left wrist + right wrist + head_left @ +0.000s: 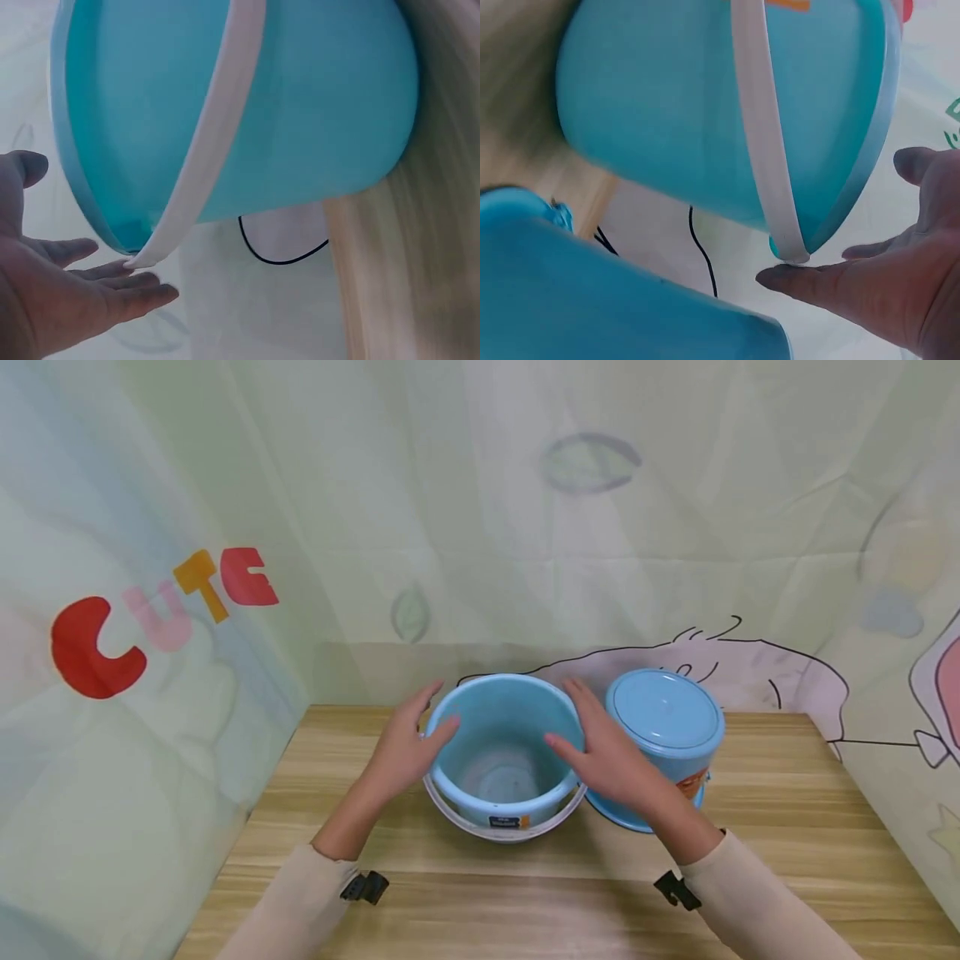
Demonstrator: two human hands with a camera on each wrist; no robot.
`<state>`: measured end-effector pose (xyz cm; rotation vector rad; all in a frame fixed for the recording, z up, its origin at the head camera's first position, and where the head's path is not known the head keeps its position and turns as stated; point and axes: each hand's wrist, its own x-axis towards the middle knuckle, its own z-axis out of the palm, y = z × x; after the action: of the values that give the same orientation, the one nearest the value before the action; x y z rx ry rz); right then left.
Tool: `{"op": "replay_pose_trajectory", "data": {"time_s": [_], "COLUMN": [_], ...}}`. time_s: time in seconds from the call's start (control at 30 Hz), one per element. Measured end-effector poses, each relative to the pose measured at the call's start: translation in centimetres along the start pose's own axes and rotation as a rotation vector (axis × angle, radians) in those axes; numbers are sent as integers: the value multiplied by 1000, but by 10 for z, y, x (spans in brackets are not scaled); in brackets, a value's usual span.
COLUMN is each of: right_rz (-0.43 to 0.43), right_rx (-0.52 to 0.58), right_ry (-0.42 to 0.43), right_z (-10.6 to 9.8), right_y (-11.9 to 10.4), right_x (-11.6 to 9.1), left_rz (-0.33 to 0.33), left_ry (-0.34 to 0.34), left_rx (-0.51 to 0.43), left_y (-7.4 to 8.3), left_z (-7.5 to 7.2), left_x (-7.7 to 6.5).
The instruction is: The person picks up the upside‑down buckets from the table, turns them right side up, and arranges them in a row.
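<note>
A light blue bucket [504,817] stands upright on the wooden table, its inside facing up. Its pale handle [459,821] hangs down across the front, above a small label. At the bucket's left rim is my left hand [406,749], fingers extended and thumb over the rim. My right hand [609,755] mirrors it on the right side, thumb toward the opening. In the left wrist view the fingers [135,300] lie beside the handle's end. The right wrist view has a fingertip [776,278] by the handle's other end; contact is hard to tell.
A second blue bucket [665,714] stands upside down at the right, close to the right forearm, with its base on top. The wooden table [480,902] backs onto a printed cloth [480,527], which also covers both sides.
</note>
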<state>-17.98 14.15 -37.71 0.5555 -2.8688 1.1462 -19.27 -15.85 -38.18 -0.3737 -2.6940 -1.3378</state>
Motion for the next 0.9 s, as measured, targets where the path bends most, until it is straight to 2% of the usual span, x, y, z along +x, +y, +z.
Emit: {"op": "replay_pose_trajectory", "data": {"time_s": [0.13, 0.33, 0.63, 0.9], "right_rz": [48, 118, 167, 137], "right_rx": [44, 40, 43, 100], "right_ry": [-5, -19, -79, -74], "right_z": [3, 8, 11, 12], "right_y": [-1, -3, -4, 2], "right_x": [-13, -25, -29, -30], "left_rz": [7, -48, -54, 6], "left_ry": [30, 6, -39, -85], "left_rx": [15, -43, -65, -149], "left_y": [-2, -5, -7, -15], "left_z": [4, 8, 9, 7], "left_x": [-13, -27, -32, -33]}}
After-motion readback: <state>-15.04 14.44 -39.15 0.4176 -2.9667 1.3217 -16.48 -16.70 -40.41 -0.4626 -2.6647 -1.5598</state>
